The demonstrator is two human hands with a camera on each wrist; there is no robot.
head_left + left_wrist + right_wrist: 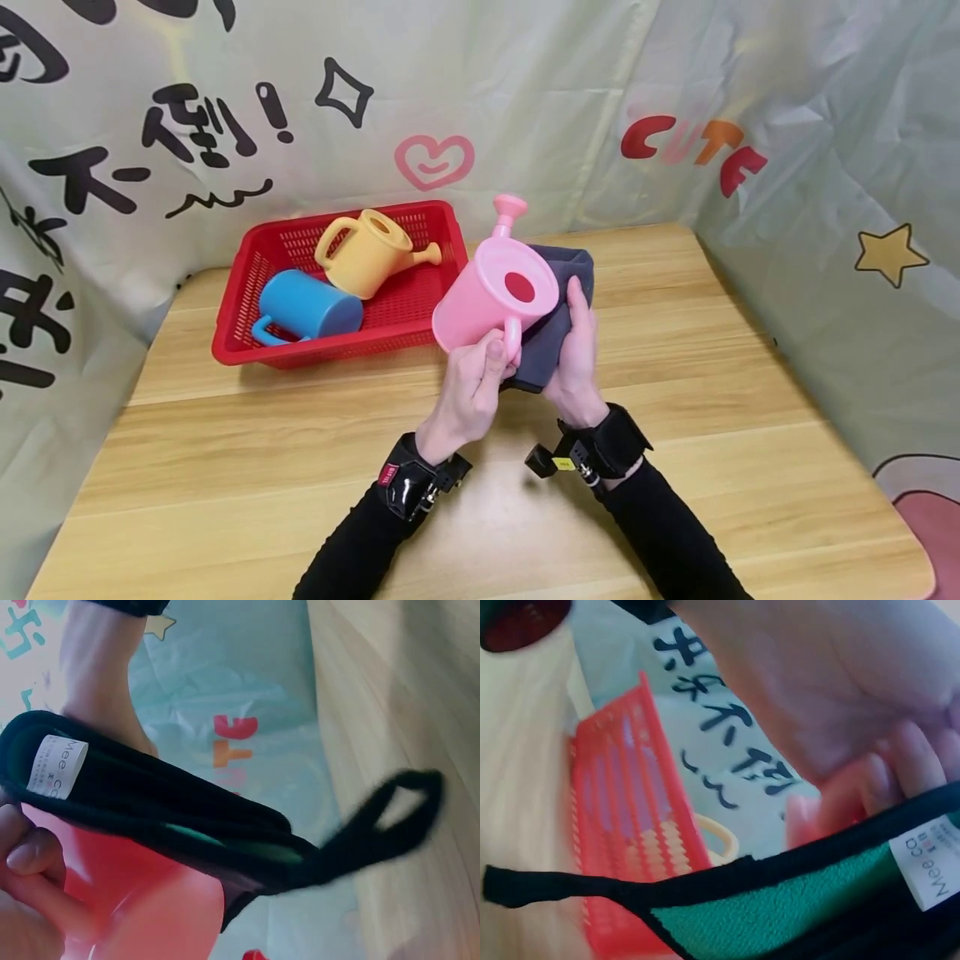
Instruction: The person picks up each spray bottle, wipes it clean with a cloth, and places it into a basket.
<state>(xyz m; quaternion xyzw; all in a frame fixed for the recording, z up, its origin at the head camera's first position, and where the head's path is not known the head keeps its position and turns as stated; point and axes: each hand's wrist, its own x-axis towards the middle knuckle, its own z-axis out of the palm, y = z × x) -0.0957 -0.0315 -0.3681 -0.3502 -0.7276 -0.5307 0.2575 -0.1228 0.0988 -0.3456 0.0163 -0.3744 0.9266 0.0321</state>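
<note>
My left hand (468, 396) grips the handle of a pink watering can (476, 296), which is held up over the table and tilted, its round top opening toward me and its spout pointing away. Against the can's right side, my right hand (576, 362) holds a folded dark grey cloth (546, 337), its fingers stretched up along the outer face. The left wrist view shows the cloth's black edging, a white label (58, 766) and a hanging loop (379, 829). A green lining (780, 915) shows inside the fold in the right wrist view.
Left of the hands, a red plastic basket (300, 357) stands on the wooden table (300, 433). Inside it lie a yellow watering can (367, 254) and a blue one (307, 304). A printed fabric sheet (540, 108) hangs behind the table and along its sides.
</note>
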